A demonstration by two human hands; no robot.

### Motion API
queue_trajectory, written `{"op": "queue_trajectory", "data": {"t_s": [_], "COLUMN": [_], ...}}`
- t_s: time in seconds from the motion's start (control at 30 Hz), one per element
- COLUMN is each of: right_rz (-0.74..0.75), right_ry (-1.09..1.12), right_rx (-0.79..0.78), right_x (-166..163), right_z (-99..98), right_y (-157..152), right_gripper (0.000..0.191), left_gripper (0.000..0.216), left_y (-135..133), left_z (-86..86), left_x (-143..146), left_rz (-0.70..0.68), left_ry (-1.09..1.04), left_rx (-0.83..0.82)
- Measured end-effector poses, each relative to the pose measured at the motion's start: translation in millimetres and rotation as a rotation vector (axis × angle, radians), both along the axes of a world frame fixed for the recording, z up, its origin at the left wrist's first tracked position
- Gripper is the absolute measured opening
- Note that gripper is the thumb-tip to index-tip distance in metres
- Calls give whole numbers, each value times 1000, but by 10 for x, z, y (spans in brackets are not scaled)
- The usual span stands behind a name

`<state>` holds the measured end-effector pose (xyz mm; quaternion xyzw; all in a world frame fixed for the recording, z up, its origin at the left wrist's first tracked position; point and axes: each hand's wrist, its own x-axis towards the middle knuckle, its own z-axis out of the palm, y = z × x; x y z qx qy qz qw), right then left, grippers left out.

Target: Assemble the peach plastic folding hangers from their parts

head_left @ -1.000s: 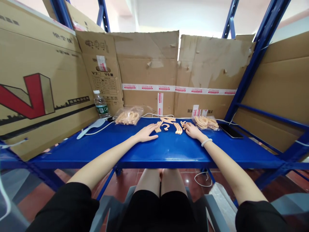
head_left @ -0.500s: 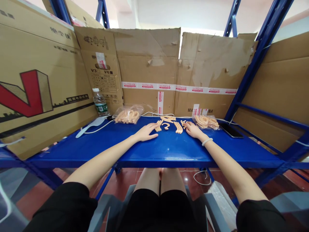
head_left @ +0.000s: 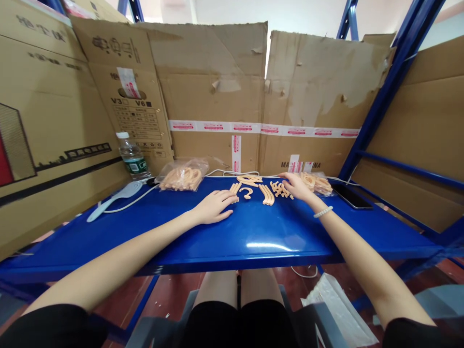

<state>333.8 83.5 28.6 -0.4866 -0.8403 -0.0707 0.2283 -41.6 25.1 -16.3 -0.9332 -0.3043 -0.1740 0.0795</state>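
Note:
My left hand [head_left: 213, 208] lies palm down on the blue table, fingers stretched out, its fingertips beside a row of beige curved strips [head_left: 235, 187]. To the right of these lies a single beige hook [head_left: 247, 193]. Another row of curved strips [head_left: 267, 194] sits farther right. A cluster of small beige hook-shaped pieces [head_left: 281, 189] is next to my right hand [head_left: 295, 186]. That hand is raised a little with its fingers apart and holds nothing I can see. Behind the hook are beige loop-like pieces [head_left: 249, 180]. The right hand partly hides a clear bag of beige pieces [head_left: 319, 184].
Another bag of beige pieces [head_left: 183, 176] lies at the left, near a water bottle [head_left: 133, 157] and a pale blue hairbrush [head_left: 115, 198]. A phone [head_left: 351, 196] is at the right. White cable [head_left: 213, 172] runs along the cardboard wall [head_left: 213, 101] at the back.
My right hand has lifted away from the small hook pieces toward the right bag, uncovering more of them. My left hand stays spread by the left strips. The camera view has shifted closer.

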Motion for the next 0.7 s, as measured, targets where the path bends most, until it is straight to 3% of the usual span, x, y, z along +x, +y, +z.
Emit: {"op": "queue_trajectory", "data": {"t_s": [0.23, 0.4, 0.7], "right_rz": [43, 20, -39], "right_ry": [-104, -205, -251], "right_rx": [-122, -208, -333], "right_x": [-315, -522, -617], "right_z": [169, 187, 200], "right_y": [288, 591, 1075], "right_gripper": [21, 25, 28], "left_gripper": [37, 31, 27], "left_y": [54, 104, 173], "left_z": [66, 21, -129], "left_x": [43, 67, 8], "left_rz": [-73, -143, -277], "left_ry": [39, 52, -41], "left_rx": [65, 131, 261]}}
